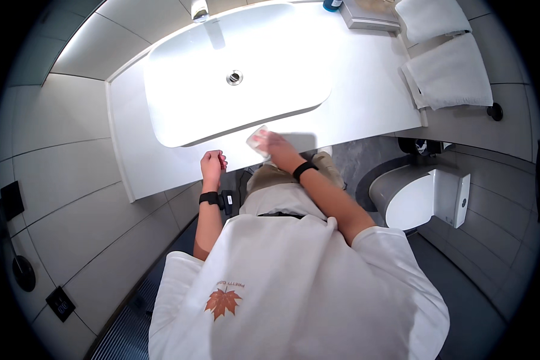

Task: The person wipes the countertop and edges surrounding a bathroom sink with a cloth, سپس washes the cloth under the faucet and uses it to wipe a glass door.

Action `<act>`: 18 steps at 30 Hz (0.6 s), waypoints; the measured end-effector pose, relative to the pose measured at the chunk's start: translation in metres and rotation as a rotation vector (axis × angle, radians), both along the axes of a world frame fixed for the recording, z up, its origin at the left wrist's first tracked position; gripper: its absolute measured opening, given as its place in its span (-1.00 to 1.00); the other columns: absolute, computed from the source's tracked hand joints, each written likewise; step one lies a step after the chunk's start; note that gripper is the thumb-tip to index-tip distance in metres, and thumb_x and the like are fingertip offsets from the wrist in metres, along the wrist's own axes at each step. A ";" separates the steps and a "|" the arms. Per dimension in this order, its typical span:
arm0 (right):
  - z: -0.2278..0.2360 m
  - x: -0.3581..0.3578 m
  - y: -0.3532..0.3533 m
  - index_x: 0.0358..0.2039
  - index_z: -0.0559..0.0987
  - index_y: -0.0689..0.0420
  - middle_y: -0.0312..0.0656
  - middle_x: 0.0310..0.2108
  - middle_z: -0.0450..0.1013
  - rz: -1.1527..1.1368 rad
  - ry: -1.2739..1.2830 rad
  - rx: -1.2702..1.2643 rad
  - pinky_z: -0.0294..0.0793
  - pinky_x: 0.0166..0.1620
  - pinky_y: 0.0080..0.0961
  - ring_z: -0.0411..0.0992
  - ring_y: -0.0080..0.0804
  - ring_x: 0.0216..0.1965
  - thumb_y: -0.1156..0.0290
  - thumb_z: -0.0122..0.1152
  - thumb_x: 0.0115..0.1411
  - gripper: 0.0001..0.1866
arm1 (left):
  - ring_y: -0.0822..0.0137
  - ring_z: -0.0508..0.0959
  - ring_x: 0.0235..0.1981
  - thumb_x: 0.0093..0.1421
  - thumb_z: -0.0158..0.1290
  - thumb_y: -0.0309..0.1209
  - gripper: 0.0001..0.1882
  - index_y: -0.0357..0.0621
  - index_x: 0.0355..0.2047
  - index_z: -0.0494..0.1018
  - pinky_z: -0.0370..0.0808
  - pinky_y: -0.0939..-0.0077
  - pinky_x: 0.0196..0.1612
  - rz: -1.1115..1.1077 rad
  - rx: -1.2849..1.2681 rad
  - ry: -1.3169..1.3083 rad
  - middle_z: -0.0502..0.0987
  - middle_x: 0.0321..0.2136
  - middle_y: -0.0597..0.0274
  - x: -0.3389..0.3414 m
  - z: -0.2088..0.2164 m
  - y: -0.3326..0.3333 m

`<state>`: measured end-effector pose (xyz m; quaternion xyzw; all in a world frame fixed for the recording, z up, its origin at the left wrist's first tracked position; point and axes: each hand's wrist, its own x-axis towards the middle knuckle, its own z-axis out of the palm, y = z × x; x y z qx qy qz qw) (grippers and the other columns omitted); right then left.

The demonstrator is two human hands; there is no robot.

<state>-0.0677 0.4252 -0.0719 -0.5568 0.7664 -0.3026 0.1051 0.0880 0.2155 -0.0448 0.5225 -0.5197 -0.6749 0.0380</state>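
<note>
On the front strip of the white countertop (366, 114), my right hand (276, 147) presses a small, pale, squarish wiping cloth (255, 138) under its fingers. The hand is slightly blurred, and whether the piece is folded fabric or a sponge is hard to tell. My left hand (212, 164) hovers at the counter's front edge, left of the cloth, its fingers curled in and nothing visible in them. Just beyond both hands lies the white basin (192, 102) with a round metal drain (234, 78).
A chrome faucet (199, 11) stands behind the basin. At the back right are a blue bottle (332, 5) and a grey box (371, 18). White towels (450, 75) hang on the right wall. A white toilet (411, 201) sits right of me, and tiled wall (60, 156) closes the left.
</note>
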 end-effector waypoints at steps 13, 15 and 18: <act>0.009 -0.211 0.329 -0.14 0.63 0.12 -0.20 0.23 0.39 -0.857 0.020 0.141 0.24 0.33 -0.27 0.20 0.01 0.33 0.77 -0.12 0.00 -0.51 | 0.45 0.42 -0.63 0.30 -0.04 -0.37 -0.81 -0.20 -0.40 0.46 0.31 0.56 -0.58 0.221 -0.112 -0.075 0.47 -0.59 0.29 -0.027 -0.013 0.074; 0.007 -0.231 0.353 -0.17 0.64 0.12 -0.20 0.22 0.41 -0.926 0.011 0.140 0.26 0.32 -0.28 0.21 -0.02 0.33 0.77 -0.10 0.01 -0.54 | 0.45 0.42 -0.60 0.29 -0.03 -0.36 -0.80 -0.21 -0.40 0.47 0.33 0.54 -0.55 0.189 -0.147 -0.125 0.47 -0.59 0.29 -0.028 -0.028 0.083; 0.002 -0.248 0.360 -0.22 0.68 0.11 -0.22 0.20 0.43 -1.035 -0.043 0.129 0.31 0.29 -0.32 0.24 -0.10 0.31 0.75 -0.07 0.03 -0.57 | 0.45 0.43 -0.52 0.27 0.01 -0.34 -0.79 -0.23 -0.40 0.49 0.38 0.52 -0.44 0.225 -0.340 -0.234 0.49 -0.55 0.30 -0.027 -0.054 0.084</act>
